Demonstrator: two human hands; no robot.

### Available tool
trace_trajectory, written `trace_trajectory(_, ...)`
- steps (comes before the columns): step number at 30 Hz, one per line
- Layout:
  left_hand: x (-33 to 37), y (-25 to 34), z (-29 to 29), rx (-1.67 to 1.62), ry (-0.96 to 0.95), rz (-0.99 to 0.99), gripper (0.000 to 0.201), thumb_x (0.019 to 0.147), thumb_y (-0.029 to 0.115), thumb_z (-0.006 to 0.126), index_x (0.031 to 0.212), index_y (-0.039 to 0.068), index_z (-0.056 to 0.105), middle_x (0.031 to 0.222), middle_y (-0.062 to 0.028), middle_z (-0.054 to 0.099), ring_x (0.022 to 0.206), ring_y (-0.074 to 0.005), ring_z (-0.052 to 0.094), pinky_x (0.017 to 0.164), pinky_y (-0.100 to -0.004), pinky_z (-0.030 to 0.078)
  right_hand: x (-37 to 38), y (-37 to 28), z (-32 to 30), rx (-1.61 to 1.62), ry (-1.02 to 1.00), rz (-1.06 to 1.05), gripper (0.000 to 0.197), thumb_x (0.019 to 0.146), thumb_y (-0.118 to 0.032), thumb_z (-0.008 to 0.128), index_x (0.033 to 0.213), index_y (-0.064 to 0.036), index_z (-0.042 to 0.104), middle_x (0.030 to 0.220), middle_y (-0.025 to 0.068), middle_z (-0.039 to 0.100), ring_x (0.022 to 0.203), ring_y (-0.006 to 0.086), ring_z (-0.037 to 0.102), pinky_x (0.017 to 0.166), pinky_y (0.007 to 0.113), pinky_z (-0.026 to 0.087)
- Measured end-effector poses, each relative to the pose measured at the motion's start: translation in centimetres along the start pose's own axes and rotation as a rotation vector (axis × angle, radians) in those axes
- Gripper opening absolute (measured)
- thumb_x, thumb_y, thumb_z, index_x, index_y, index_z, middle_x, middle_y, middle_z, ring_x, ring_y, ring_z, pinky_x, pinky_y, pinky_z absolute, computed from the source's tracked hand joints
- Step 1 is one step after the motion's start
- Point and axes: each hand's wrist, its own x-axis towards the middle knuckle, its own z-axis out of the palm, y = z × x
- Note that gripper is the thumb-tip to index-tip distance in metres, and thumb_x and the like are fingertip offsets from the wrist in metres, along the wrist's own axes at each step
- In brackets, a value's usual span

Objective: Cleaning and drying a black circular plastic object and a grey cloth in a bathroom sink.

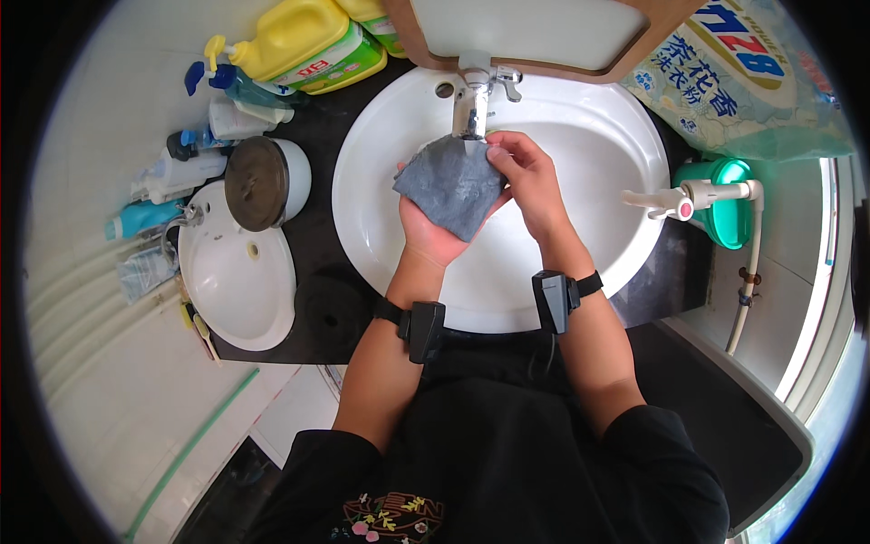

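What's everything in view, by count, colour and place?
Large oval ceramic basin: one, white, centre
Small ceramic basin: one, white, left
Fabric cloth: one, grey, over the large basin
Metal faucets: two, silver, one per basin
Round pot: one, white and brown, left
Plastic jugs: two, yellow, upper left
Small bottles: several, mixed, far left
Bulky plastic bag: one, pale green, upper right
Round container: one, green, right
Pipe tap: one, white, right
Countertop: one, black, around basins
Wrist devices: two, black, centre
Shirt: one, black, lower centre
Left hand: one, bare, under cloth
Right hand: one, bare, at cloth's right edge
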Motion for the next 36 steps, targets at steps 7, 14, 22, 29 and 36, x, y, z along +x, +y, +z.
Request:
trace_trajectory(7,-0.6,1.0,-0.2,0.022,-0.041,-0.008,0.080,0.092,0.069,0.020,0.141,0.010,0.041,0.146,-0.0150,0.042,0.137,-0.0364,0.036,0.115,-0.0603,0.020,0.0,-0.6,1.3,-0.035,-0.027,0.141,0.015,0.091,-0.014,0.061,0.098,-0.0008,0.066,0.085,0.0061,0.063,0.070,0.0118,0.059,0.049,0.028,0.055)
trace_trajectory(14,-0.8,1.2,-0.8,0.063,-0.002,-0.003,0.080,0.091,0.072,0.024,0.141,0.012,0.041,0.144,-0.0150,0.043,0.134,-0.0391,0.040,0.111,-0.0639,0.026,-0.2,0.3,1.3,0.017,0.013,0.164,0.018,0.092,-0.014,0.061,0.097,0.0026,0.064,0.085,0.0066,0.063,0.066,0.0128,0.059,0.049,0.028,0.053)
trace_trajectory(22,-1.6,1.8,-0.4,0.072,-0.045,0.004,0.080,0.091,0.071,0.024,0.142,0.011,0.040,0.149,-0.0103,0.039,0.136,-0.0401,0.037,0.111,-0.0672,0.021,0.8,1.6,-0.9,0.097,0.167,0.102,0.021,0.097,-0.018,0.055,0.096,0.0007,0.064,0.085,0.0049,0.065,0.078,0.0132,0.061,0.077,0.027,0.049)
trace_trajectory(29,-1.8,2.0,-0.8,0.041,-0.077,0.020,0.079,0.092,0.070,0.024,0.143,0.011,0.039,0.151,-0.0094,0.037,0.137,-0.0392,0.035,0.111,-0.0669,0.020,0.1,0.5,0.7,-0.129,-0.024,-0.015,0.019,0.093,-0.018,0.061,0.093,0.0003,0.066,0.083,0.0054,0.066,0.076,0.0119,0.060,0.071,0.027,0.049)
trace_trajectory(36,-1.9,2.1,-0.9,0.042,-0.088,0.013,0.080,0.091,0.071,0.026,0.143,0.012,0.039,0.152,-0.0103,0.035,0.137,-0.0398,0.035,0.112,-0.0662,0.021,0.3,1.0,0.8,-0.187,0.043,0.046,0.018,0.093,-0.015,0.061,0.096,0.0014,0.066,0.082,0.0060,0.065,0.075,0.0118,0.060,0.070,0.027,0.049)
